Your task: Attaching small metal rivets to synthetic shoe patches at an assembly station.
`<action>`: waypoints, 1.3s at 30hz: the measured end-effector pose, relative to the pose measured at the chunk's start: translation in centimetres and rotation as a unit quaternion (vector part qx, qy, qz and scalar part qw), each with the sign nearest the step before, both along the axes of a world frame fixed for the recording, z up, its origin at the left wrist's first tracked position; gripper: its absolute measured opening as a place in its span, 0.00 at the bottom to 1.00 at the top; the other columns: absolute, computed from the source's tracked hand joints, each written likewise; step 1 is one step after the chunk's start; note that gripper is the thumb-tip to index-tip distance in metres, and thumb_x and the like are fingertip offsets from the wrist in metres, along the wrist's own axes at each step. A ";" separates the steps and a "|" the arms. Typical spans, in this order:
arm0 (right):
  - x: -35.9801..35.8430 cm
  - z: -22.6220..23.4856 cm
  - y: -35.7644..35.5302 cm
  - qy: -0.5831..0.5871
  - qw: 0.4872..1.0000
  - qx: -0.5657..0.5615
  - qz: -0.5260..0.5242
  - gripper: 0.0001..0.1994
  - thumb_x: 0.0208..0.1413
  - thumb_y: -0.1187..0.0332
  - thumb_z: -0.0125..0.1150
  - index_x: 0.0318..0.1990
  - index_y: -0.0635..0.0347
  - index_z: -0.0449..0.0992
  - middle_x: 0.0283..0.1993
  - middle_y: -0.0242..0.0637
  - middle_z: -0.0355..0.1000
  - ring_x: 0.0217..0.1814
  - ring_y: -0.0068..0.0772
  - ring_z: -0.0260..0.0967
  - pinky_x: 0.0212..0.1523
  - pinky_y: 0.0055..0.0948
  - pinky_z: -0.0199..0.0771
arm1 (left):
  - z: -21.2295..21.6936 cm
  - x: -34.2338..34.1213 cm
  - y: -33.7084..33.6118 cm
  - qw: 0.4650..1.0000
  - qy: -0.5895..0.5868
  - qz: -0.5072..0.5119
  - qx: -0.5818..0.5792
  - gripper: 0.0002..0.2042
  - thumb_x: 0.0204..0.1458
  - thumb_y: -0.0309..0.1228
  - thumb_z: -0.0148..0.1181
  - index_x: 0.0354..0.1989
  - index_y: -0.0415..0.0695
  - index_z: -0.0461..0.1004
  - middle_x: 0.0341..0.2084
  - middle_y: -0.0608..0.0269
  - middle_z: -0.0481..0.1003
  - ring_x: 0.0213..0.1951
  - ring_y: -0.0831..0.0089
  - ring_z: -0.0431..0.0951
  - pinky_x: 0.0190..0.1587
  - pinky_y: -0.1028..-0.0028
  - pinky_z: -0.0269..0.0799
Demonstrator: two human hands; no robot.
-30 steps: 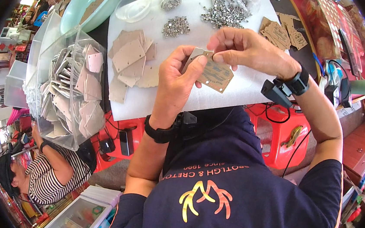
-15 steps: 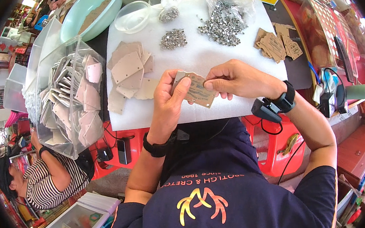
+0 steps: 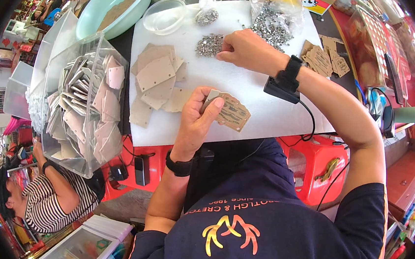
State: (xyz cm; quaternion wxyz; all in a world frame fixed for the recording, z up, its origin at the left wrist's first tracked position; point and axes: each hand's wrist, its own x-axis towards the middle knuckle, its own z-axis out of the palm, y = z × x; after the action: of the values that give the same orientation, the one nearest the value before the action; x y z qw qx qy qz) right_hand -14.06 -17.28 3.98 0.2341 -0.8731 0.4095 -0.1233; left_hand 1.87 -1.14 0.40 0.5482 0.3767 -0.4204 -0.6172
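My left hand (image 3: 197, 122) grips a brown printed cardboard card (image 3: 232, 114) with a wavy edge and small holes, thumb on top, above the near part of the white foam sheet (image 3: 264, 97). My right hand (image 3: 246, 49) reaches across to a small pile of silvery metal pieces (image 3: 208, 45), its fingers curled together at the pile's right side. Whatever those fingertips pinch, if anything, is hidden. Left of the card lies a loose stack of plain grey-brown cards (image 3: 155, 78). A larger heap of shiny metal pieces (image 3: 274, 27) spills from a clear plastic bag beyond my right hand.
A clear bin (image 3: 86, 161) full of plain cards stands at the left, below a pale green basin (image 3: 86, 25). Printed cards (image 3: 317, 60) lie at the far right. Round clear tubs (image 3: 164, 16) sit at the back. A co-worker in stripes (image 3: 51, 197) is at lower left.
My right hand has left the card and moved away from me to the small metal pile. The left hand keeps hold of the card, now slightly lower and to the right.
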 end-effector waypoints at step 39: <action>-4.2 0.7 3.7 0.188 0.970 -0.135 0.074 0.05 0.47 0.71 0.57 0.27 0.64 0.72 0.29 0.44 0.72 0.33 0.50 0.73 0.35 0.43 0.73 | 0.9 -1.0 -1.2 1.000 0.016 0.022 0.013 0.09 0.62 0.30 0.55 0.46 0.39 0.69 0.36 0.64 0.77 0.35 0.83 0.75 0.37 0.80 0.70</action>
State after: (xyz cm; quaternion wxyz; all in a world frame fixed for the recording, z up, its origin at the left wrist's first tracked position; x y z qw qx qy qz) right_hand -18.29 -13.58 4.69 0.0410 -0.9321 0.3597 0.0066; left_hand 0.92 -2.36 1.30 0.5632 0.3830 -0.3948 -0.6166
